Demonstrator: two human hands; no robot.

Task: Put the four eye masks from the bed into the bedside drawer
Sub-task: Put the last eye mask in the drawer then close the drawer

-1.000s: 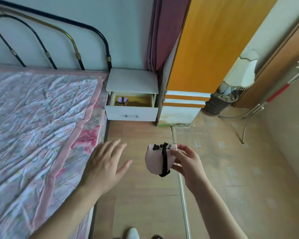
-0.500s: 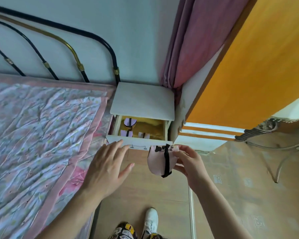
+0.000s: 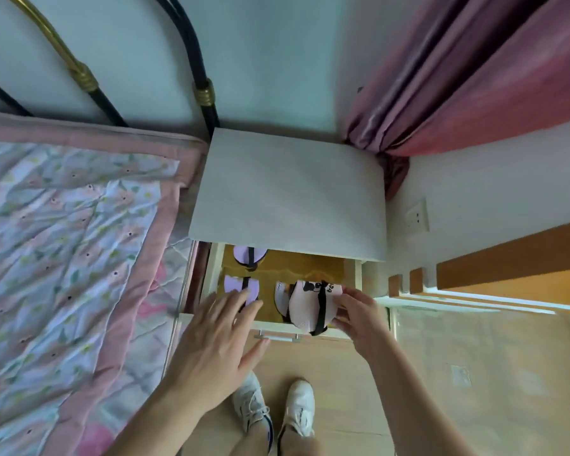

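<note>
The white bedside drawer (image 3: 357,274) stands pulled out under the nightstand top, its floor yellow-brown. My right hand (image 3: 359,312) pinches a folded pale pink eye mask (image 3: 305,306) with a black strap, held over the drawer's front right part. Beneath it lies another pale mask (image 3: 281,296), mostly hidden. A lilac mask (image 3: 244,253) lies at the drawer's back left and a second lilac mask (image 3: 234,286) at the front left. My left hand (image 3: 214,350) hovers flat with fingers spread over the drawer's front left edge, holding nothing.
The bed (image 3: 63,258) with a floral quilt borders the drawer on the left. The white nightstand top (image 3: 290,192) overhangs the drawer's back. A pink curtain (image 3: 458,70) and an orange wardrobe (image 3: 514,258) stand to the right. My white shoes (image 3: 277,409) are on the floor below.
I have stepped up to the nightstand and now look straight down. My right hand has carried the pink mask from in front of the drawer to above its inside. My left hand followed forward.
</note>
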